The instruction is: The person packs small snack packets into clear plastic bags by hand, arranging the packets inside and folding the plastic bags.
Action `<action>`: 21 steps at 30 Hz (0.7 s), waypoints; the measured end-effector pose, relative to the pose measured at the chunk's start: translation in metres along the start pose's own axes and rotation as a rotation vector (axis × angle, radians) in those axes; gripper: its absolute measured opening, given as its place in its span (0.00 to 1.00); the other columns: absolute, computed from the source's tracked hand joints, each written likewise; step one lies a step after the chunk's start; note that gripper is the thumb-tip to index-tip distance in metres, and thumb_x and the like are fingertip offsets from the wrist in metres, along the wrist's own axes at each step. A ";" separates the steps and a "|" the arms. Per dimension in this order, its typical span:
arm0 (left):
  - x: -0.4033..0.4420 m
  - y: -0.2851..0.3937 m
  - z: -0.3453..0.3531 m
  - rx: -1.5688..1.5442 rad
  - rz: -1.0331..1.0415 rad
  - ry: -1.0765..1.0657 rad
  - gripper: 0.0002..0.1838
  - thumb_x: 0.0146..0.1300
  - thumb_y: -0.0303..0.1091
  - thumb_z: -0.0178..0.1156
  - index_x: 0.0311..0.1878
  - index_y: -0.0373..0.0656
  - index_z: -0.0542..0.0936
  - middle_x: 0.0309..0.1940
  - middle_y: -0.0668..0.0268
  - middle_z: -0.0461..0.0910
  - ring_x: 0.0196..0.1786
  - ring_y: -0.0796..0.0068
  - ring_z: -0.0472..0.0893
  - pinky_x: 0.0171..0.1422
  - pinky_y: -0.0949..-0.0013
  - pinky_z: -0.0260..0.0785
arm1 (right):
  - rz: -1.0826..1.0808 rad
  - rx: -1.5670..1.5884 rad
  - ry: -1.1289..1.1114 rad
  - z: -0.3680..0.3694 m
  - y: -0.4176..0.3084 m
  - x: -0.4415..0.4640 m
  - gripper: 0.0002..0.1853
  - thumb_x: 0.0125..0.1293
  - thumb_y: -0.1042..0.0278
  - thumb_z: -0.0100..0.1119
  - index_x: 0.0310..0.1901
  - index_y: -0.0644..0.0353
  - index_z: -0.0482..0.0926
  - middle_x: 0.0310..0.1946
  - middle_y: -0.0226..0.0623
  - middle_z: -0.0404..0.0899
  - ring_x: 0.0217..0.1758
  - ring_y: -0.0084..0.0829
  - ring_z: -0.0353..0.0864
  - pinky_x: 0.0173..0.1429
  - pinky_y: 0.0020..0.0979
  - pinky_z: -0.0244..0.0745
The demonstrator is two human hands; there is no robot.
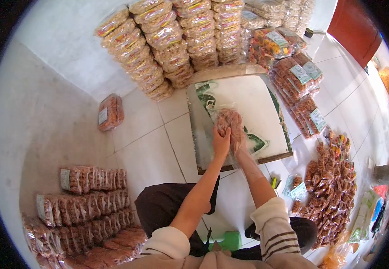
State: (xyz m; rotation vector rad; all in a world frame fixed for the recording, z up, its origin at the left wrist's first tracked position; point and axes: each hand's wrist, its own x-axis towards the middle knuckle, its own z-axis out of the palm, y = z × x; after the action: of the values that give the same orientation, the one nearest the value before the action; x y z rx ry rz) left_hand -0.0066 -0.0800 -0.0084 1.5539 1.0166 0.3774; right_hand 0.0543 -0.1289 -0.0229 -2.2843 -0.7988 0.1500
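On a low board with white and green print point(243, 96) lies a clear plastic bag with brown contents point(227, 117). My left hand point(221, 141) is closed around the bag's near left side, thumb on top. My right hand point(238, 139) is at the bag's right side, and clear film runs down over its wrist and forearm, so it seems to be inside the bag. The film and the contents blur its fingers; I cannot tell whether they grip. The bag's far end lies loose and wrinkled on the board.
Tall stacks of packed snacks point(158, 33) line the wall ahead. Labelled brown packs point(295, 76) sit right of the board, near a heap of small brown packets point(331, 188). More packs point(93, 201) stand lower left. A single pack point(110, 112) lies by the wall.
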 end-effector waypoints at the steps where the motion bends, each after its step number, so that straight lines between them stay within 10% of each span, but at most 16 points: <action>1: 0.001 -0.002 0.001 -0.019 0.040 0.028 0.41 0.55 0.52 0.56 0.65 0.39 0.51 0.46 0.54 0.71 0.46 0.59 0.73 0.52 0.63 0.64 | 0.000 0.003 -0.005 0.019 0.016 0.006 0.35 0.61 0.61 0.44 0.66 0.57 0.40 0.63 0.49 0.53 0.46 0.46 0.74 0.45 0.37 0.72; 4: 0.003 -0.009 0.005 -0.073 0.079 0.082 0.39 0.55 0.51 0.56 0.64 0.41 0.53 0.43 0.55 0.71 0.43 0.59 0.73 0.51 0.62 0.64 | 0.120 0.314 -0.042 0.054 0.047 0.015 0.35 0.60 0.63 0.46 0.65 0.57 0.42 0.61 0.48 0.56 0.34 0.47 0.77 0.36 0.40 0.74; 9: -0.001 -0.002 -0.002 -0.170 -0.014 -0.004 0.41 0.54 0.48 0.59 0.64 0.37 0.52 0.40 0.61 0.68 0.41 0.69 0.70 0.48 0.68 0.63 | -0.115 -0.161 -0.022 -0.009 -0.007 0.002 0.35 0.57 0.63 0.50 0.64 0.57 0.45 0.57 0.45 0.60 0.49 0.43 0.71 0.44 0.35 0.74; 12: 0.004 -0.009 0.002 0.273 0.266 0.344 0.43 0.51 0.53 0.61 0.62 0.37 0.56 0.43 0.58 0.68 0.45 0.67 0.69 0.51 0.68 0.61 | -0.147 -0.068 -0.040 -0.019 -0.003 0.003 0.36 0.57 0.61 0.50 0.65 0.56 0.46 0.60 0.43 0.56 0.56 0.43 0.64 0.53 0.35 0.70; 19: 0.019 0.010 -0.006 -0.438 0.059 0.069 0.35 0.49 0.53 0.63 0.52 0.39 0.62 0.44 0.58 0.68 0.45 0.69 0.70 0.50 0.67 0.62 | -0.257 -0.246 0.214 -0.007 0.009 -0.005 0.33 0.58 0.56 0.50 0.63 0.56 0.52 0.61 0.43 0.55 0.57 0.46 0.62 0.61 0.40 0.58; 21: 0.022 0.004 -0.005 -0.467 0.050 0.036 0.37 0.50 0.49 0.64 0.56 0.40 0.59 0.41 0.59 0.69 0.41 0.69 0.72 0.47 0.67 0.65 | -0.300 0.295 0.231 -0.007 0.007 -0.007 0.30 0.58 0.57 0.49 0.61 0.57 0.57 0.57 0.45 0.59 0.54 0.46 0.63 0.58 0.40 0.60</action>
State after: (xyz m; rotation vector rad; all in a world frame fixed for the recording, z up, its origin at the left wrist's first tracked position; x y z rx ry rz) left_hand 0.0037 -0.0599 -0.0098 1.1547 0.8436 0.6313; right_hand 0.0550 -0.1412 -0.0229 -1.8423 -0.9190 -0.1247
